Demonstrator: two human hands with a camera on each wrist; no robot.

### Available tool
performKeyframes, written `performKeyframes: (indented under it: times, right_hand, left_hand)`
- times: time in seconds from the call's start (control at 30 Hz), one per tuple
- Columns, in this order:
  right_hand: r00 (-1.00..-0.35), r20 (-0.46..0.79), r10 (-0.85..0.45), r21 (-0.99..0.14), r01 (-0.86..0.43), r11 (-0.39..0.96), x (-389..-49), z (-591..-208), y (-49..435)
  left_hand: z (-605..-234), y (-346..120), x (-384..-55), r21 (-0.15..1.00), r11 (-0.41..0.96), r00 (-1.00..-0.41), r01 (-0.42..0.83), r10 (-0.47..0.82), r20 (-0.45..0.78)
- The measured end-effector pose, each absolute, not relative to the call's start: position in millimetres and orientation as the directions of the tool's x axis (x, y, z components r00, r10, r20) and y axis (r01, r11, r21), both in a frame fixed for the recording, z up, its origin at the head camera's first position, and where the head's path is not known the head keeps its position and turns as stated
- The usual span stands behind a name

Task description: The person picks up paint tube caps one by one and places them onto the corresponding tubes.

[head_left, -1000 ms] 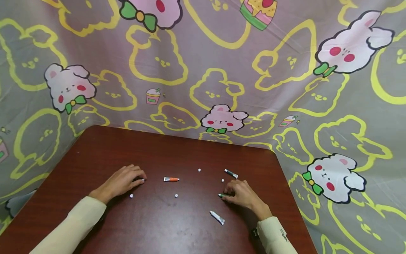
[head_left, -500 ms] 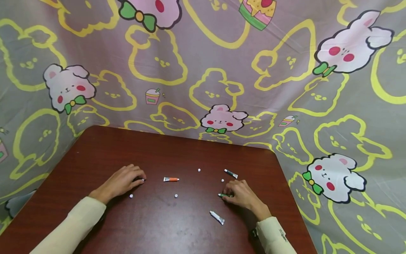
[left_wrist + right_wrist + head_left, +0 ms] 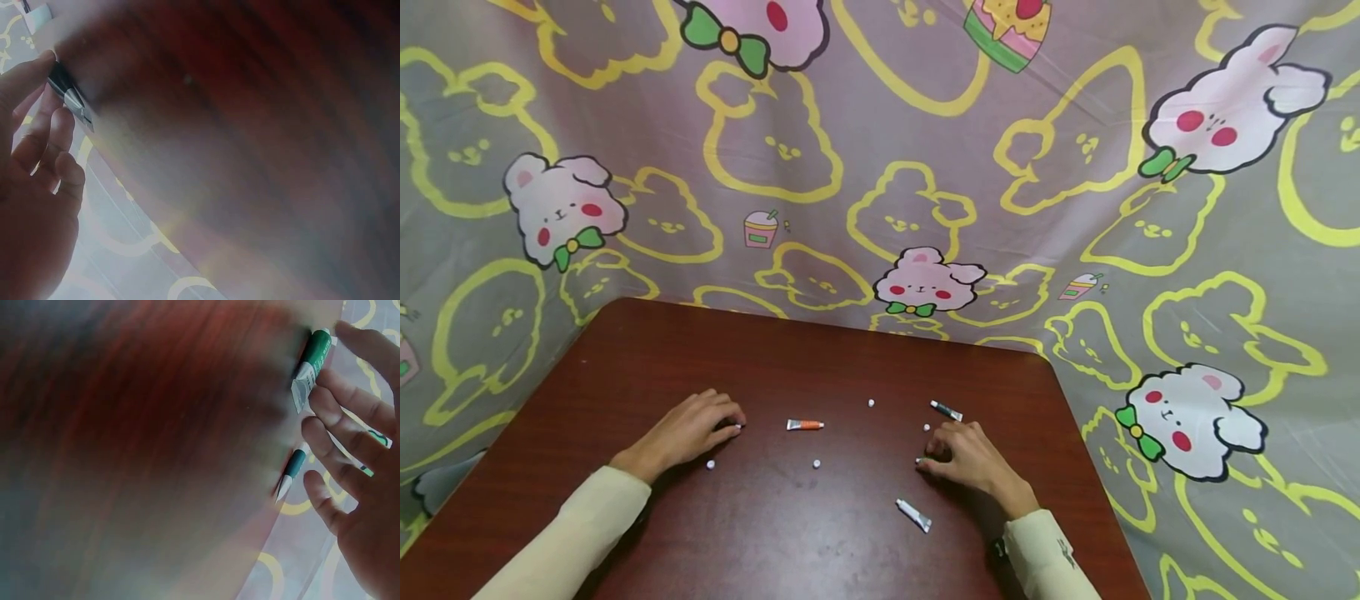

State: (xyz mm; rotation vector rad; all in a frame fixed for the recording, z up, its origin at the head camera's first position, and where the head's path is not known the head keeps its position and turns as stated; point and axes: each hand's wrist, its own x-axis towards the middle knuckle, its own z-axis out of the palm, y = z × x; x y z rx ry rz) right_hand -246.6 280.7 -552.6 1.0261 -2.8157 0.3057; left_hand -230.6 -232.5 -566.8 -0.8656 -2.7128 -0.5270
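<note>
In the head view my left hand [image 3: 696, 425] rests on the table's left part, fingers bent. The left wrist view shows it pinching a small black paint tube [image 3: 59, 81] with a silver tail between thumb and fingers; the head view shows only its pale tip. Farther right, my right hand [image 3: 966, 457] grips a small green paint tube [image 3: 314, 351] at thumb and index finger. From above the thumb covers most of that tube, leaving its white cap end visible. Just beyond this hand lies a dark green tube [image 3: 946, 410].
An orange paint tube [image 3: 805, 425] lies between the hands, and a white tube [image 3: 913, 515] lies nearer the front. Several small white round pieces are scattered about, one [image 3: 711, 464] beside the left wrist. A patterned cloth [image 3: 820, 167] hangs behind the brown table [image 3: 760, 358].
My right thumb has shifted slightly left along the green tube, covering the green part seen earlier. The left hand and the loose things have stayed put.
</note>
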Motion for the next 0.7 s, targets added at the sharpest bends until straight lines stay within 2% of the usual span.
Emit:
performKeyframes:
  times: [0.23, 0.7]
  right_hand:
    - [-0.778, 0.287, -0.559, -0.129, -0.610, 0.782, -256, -553, 276]
    - [-0.794, 0.287, -0.536, -0.110, -0.583, 0.805, -272, -557, 268]
  left_hand:
    - [-568, -233, -231, 0.266, 0.762, -0.799, 0.590, 0.502, 0.331]
    - [-568, -234, -230, 0.250, 0.755, -0.784, 0.606, 0.514, 0.348]
